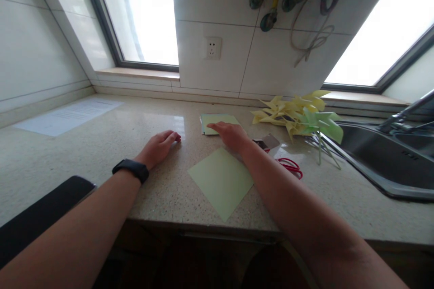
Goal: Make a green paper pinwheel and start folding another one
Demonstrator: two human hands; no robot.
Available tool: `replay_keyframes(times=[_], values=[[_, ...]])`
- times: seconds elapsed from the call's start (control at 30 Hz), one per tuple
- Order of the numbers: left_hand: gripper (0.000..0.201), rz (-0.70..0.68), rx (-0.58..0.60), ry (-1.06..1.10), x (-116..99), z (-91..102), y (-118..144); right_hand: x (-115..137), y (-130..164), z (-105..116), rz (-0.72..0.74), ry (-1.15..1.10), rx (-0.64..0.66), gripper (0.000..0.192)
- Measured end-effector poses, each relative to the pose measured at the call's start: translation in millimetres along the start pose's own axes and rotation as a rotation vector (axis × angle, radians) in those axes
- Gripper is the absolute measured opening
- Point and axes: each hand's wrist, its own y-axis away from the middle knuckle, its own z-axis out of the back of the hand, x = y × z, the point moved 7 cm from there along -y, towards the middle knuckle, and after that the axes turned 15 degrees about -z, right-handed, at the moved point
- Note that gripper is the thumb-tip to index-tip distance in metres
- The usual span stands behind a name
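Observation:
A square sheet of pale green paper [222, 183] lies turned cornerwise near the counter's front edge. Behind it is a stack of green paper [217, 119]. My right hand [232, 134] rests on this stack, index finger stretched out to the left across the top; its other fingers are partly hidden. My left hand [161, 144] lies on the counter to the left of the papers, holding nothing, its fingers loosely extended. Red-handled scissors [290, 166] lie beside my right forearm, their blades hidden. A small clear box [271, 143] sits just behind them, partly covered by the arm.
Several yellow paper pinwheels [288, 110] and a green pinwheel [320, 122] lie at the right, near the metal sink [376, 158]. A printed sheet [73, 115] is at the far left. A black flat object [47, 212] lies under my left forearm.

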Motion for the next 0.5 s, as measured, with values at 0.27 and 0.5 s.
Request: replay_keyframes(times=[0.27, 0.5], values=[[0.028, -0.013, 0.009, -0.007, 5.4, -1.4, -0.2, 1.4, -0.8, -2.9, 0.041, 0.006, -0.044, 0.035], [0.033, -0.016, 0.007, -0.018, 2.5, 0.5, 0.4, -3.0, -6.6, -7.6, -0.007, -0.013, -0.033, 0.033]])
